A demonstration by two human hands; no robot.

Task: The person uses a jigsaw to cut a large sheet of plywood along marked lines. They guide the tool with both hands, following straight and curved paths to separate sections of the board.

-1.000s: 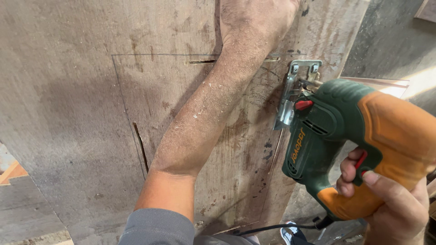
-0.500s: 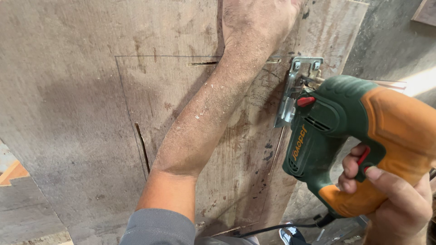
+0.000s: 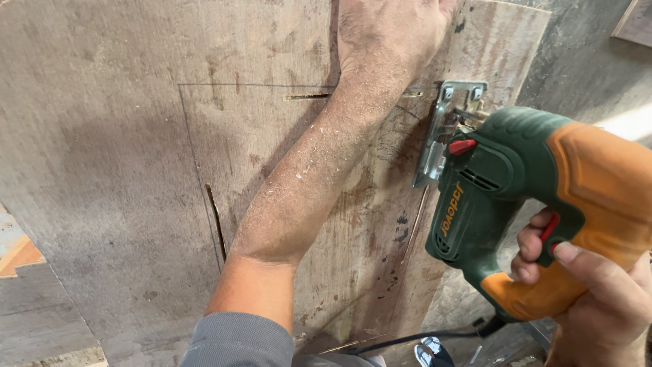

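Note:
A large worn plywood sheet [image 3: 122,170] fills most of the head view, marked with a pencilled rectangle and cut by short saw slots. My left hand [image 3: 390,37] lies flat against the sheet near its top, the sawdust-covered forearm running down across the marked area. My right hand [image 3: 598,292] grips the orange handle of a green and orange jigsaw [image 3: 516,197], a finger on the red trigger. The saw's metal base plate [image 3: 445,129] rests against the sheet on the right line of the rectangle, just below my left hand.
The jigsaw's black cord [image 3: 421,338] trails down behind the sheet's lower edge. A grey concrete wall [image 3: 591,61] stands at the right. Wooden boards [image 3: 27,299] and an orange piece [image 3: 17,255] lie at lower left. A shoe tip [image 3: 431,353] shows at the bottom.
The jigsaw has crept slightly upward along the right line toward my left hand. My left hand stays pressed on the sheet.

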